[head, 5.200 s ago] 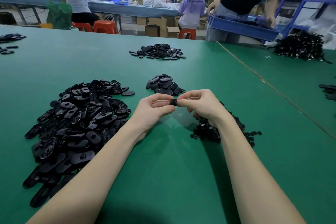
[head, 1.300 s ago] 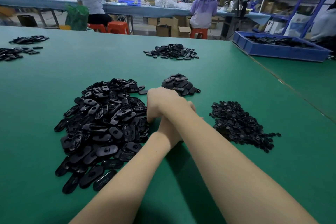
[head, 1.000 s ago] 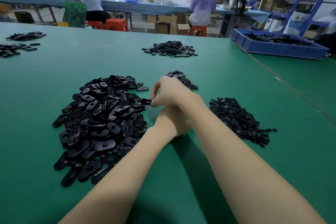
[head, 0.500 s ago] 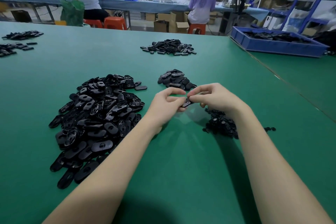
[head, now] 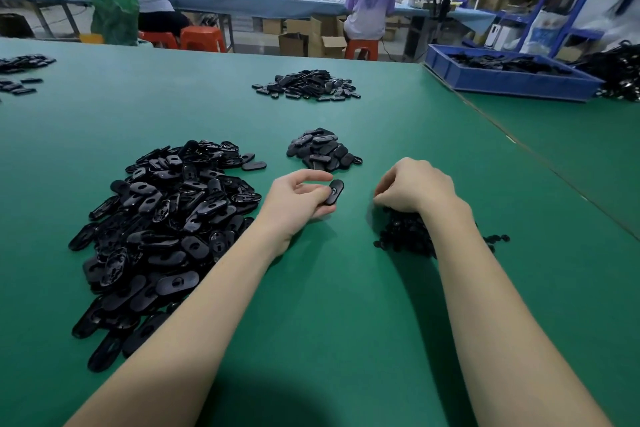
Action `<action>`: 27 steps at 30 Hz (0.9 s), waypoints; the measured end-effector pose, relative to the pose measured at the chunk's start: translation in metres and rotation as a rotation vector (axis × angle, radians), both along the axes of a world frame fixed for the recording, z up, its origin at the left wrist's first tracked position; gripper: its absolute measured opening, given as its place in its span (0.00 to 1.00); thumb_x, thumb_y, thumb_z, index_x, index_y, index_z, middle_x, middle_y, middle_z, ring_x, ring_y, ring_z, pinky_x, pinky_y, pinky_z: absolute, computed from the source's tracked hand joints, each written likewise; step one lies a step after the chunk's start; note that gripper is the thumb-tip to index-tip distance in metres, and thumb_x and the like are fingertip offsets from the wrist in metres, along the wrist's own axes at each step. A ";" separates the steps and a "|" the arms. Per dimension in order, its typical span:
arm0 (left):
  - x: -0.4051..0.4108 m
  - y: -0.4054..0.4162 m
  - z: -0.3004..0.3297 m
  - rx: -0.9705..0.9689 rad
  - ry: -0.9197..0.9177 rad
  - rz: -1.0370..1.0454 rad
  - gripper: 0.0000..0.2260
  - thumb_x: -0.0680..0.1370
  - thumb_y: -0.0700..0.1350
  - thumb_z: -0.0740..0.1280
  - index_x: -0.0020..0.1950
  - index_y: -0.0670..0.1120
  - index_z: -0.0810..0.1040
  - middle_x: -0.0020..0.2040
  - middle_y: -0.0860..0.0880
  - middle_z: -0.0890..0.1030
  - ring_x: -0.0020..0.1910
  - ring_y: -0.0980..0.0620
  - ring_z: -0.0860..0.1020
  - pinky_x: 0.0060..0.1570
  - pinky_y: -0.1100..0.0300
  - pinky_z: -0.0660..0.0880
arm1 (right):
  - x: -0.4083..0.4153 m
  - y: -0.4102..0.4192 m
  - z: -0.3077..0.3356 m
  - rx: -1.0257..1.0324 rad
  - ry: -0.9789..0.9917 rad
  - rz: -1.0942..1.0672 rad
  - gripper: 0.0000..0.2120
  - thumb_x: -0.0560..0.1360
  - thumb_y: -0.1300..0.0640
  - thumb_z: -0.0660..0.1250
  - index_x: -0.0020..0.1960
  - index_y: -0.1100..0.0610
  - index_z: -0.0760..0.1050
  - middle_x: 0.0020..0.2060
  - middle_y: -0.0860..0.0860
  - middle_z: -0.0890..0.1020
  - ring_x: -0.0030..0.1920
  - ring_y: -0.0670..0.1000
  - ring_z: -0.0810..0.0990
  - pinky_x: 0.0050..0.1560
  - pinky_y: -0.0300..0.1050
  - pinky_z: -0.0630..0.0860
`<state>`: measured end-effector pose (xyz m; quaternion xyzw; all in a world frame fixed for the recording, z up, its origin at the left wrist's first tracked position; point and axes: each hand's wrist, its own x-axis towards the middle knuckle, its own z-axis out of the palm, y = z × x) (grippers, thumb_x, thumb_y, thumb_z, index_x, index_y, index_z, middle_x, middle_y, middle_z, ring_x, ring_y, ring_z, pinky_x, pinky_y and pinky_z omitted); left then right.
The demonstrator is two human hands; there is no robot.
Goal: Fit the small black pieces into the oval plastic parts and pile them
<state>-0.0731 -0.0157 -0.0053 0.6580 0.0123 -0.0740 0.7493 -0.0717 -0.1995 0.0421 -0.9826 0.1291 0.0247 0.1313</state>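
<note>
Green matting covers the bench (head: 311,322) in a busy workshop, with other workers seated at a far table. On it, the left hand (head: 298,201) pinches one oval plastic part (head: 334,191) between thumb and fingers, just in front of the small finished pile (head: 322,150). The big heap of unfitted ovals (head: 166,218) lies to the left. The right hand (head: 414,189) is curled down on the heap of small black pieces (head: 405,232); whether it already pinches one I cannot tell, as the fingertips are hidden.

To do this step well, I would pick a single piece, not a cluster, and turn it between the fingertips before bringing it over. Keep the oval's recess facing up and steady in the left hand, then press the piece squarely until it seats flush. Only then lay it on the finished pile.
</note>
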 end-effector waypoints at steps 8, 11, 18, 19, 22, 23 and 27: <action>-0.001 0.002 -0.002 -0.027 0.013 0.003 0.08 0.78 0.32 0.67 0.53 0.41 0.82 0.41 0.47 0.82 0.39 0.52 0.84 0.49 0.60 0.82 | 0.001 0.000 -0.001 0.009 0.000 -0.017 0.08 0.72 0.55 0.73 0.49 0.47 0.85 0.52 0.51 0.84 0.53 0.56 0.82 0.48 0.44 0.73; 0.000 0.002 -0.002 -0.024 0.012 0.009 0.08 0.78 0.32 0.67 0.52 0.42 0.82 0.40 0.46 0.82 0.39 0.52 0.83 0.48 0.61 0.82 | 0.001 0.000 -0.003 0.024 0.002 0.007 0.08 0.72 0.56 0.72 0.48 0.46 0.85 0.51 0.50 0.84 0.53 0.56 0.82 0.48 0.44 0.73; 0.005 0.006 -0.003 -0.062 0.002 0.058 0.10 0.78 0.32 0.66 0.51 0.44 0.83 0.41 0.46 0.83 0.39 0.54 0.85 0.43 0.63 0.81 | 0.007 -0.006 -0.009 0.684 -0.136 0.175 0.09 0.78 0.62 0.68 0.47 0.53 0.85 0.42 0.48 0.85 0.37 0.44 0.82 0.40 0.37 0.78; 0.005 0.006 -0.003 -0.071 0.003 0.066 0.10 0.77 0.32 0.66 0.51 0.44 0.83 0.42 0.45 0.84 0.41 0.53 0.86 0.42 0.63 0.82 | 0.007 -0.003 -0.011 0.879 -0.149 0.193 0.09 0.79 0.65 0.67 0.48 0.56 0.85 0.42 0.50 0.84 0.36 0.45 0.81 0.39 0.37 0.78; 0.007 0.005 -0.002 -0.102 0.011 0.094 0.08 0.77 0.31 0.66 0.51 0.42 0.79 0.45 0.42 0.85 0.45 0.49 0.86 0.45 0.60 0.83 | 0.008 0.009 -0.014 1.232 -0.146 0.227 0.09 0.80 0.70 0.66 0.48 0.62 0.83 0.38 0.52 0.84 0.38 0.49 0.84 0.45 0.41 0.83; 0.007 0.005 -0.002 -0.118 0.015 0.102 0.07 0.77 0.31 0.66 0.51 0.42 0.77 0.46 0.41 0.84 0.45 0.48 0.86 0.46 0.60 0.83 | 0.008 0.012 -0.015 1.287 -0.130 0.242 0.09 0.80 0.71 0.65 0.48 0.63 0.82 0.36 0.52 0.84 0.38 0.50 0.84 0.46 0.42 0.83; 0.009 0.006 -0.002 -0.169 0.034 0.099 0.06 0.79 0.32 0.66 0.50 0.42 0.73 0.42 0.44 0.82 0.41 0.51 0.86 0.43 0.60 0.83 | 0.005 0.025 -0.019 1.371 -0.070 0.271 0.09 0.78 0.74 0.65 0.48 0.64 0.82 0.36 0.54 0.85 0.39 0.51 0.85 0.49 0.41 0.83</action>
